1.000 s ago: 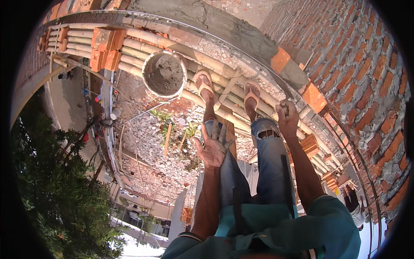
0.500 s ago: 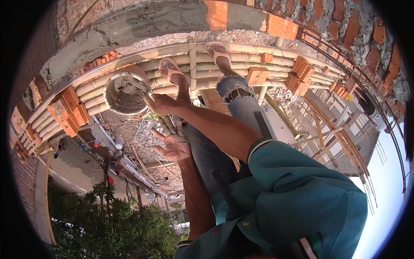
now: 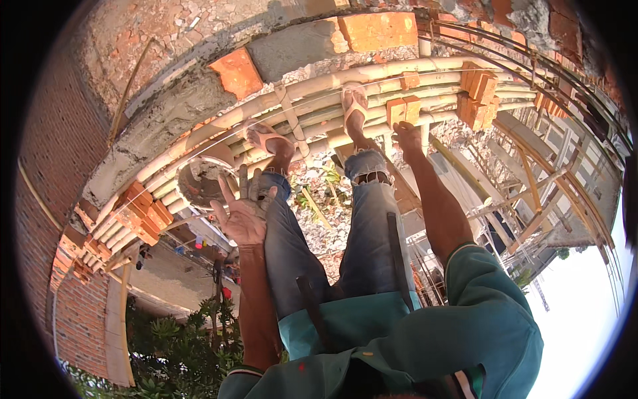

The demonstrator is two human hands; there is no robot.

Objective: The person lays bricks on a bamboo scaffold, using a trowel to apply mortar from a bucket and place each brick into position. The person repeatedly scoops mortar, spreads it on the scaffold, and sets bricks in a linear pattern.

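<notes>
My left hand [image 3: 244,213] is raised palm up with its fingers spread, bare of any object. Mortar smears show on its fingers. Just beyond it, partly covered by the fingers, a round bucket [image 3: 199,179] with grey mortar rests on the bamboo poles. Off to the right, my right hand [image 3: 407,138] reaches to the near edge of a small pair of orange bricks [image 3: 403,110] on the bamboo. Its fingertips meet or overlap that edge; whether they grip a brick cannot be made out.
My sandalled feet stand on a bamboo-pole platform [image 3: 319,113] with gaps over rubble. Beyond it runs a low wall with wet mortar [image 3: 159,133] and a laid brick [image 3: 237,73]. Brick stacks sit left [image 3: 143,213] and right [image 3: 478,96]. Steel rods [image 3: 505,45] cross at far right.
My right hand has left the bucket's rim and swung right to the bricks. The left hand has risen to beside the bucket, fingers spread wider. The whole view has shifted.
</notes>
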